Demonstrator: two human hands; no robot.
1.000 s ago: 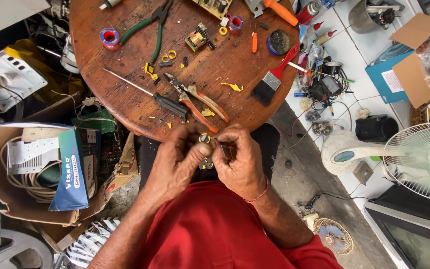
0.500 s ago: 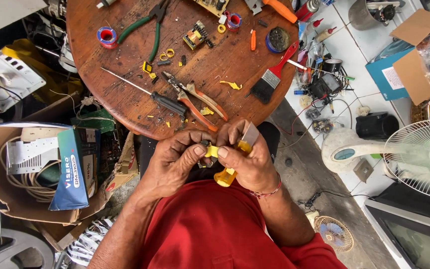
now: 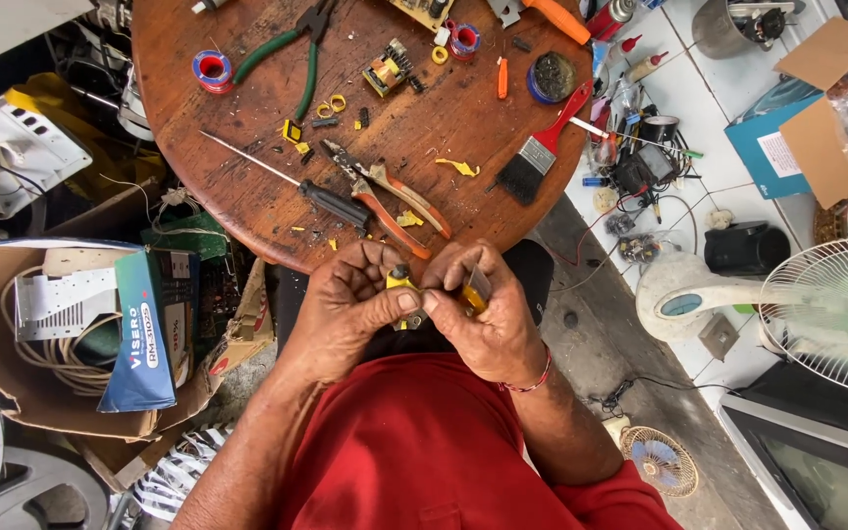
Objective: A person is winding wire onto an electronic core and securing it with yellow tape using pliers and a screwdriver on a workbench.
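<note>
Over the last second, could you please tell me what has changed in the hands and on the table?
The yellow piece that stuck out below the right hand half a second ago has been drawn up between the fingers; only a small yellow part now shows against the left hand, and a yellow-handled tool shows in the right. Both hands stay pressed together at the table edge. The pliers, screwdriver and brush have not moved.

We saw the scene in even, soft daylight, bright enough throughout, with no harsh glare. The white floor tiles (image 3: 684, 93) at upper right were the brightest area. Shadows were faint and short under the tools on the table (image 3: 247, 196). The wide lens bent the edges, curving the fan (image 3: 831, 314) and box (image 3: 12, 344). Focus stayed sharp; the hands (image 3: 424, 304) showed only slight softness.
</note>
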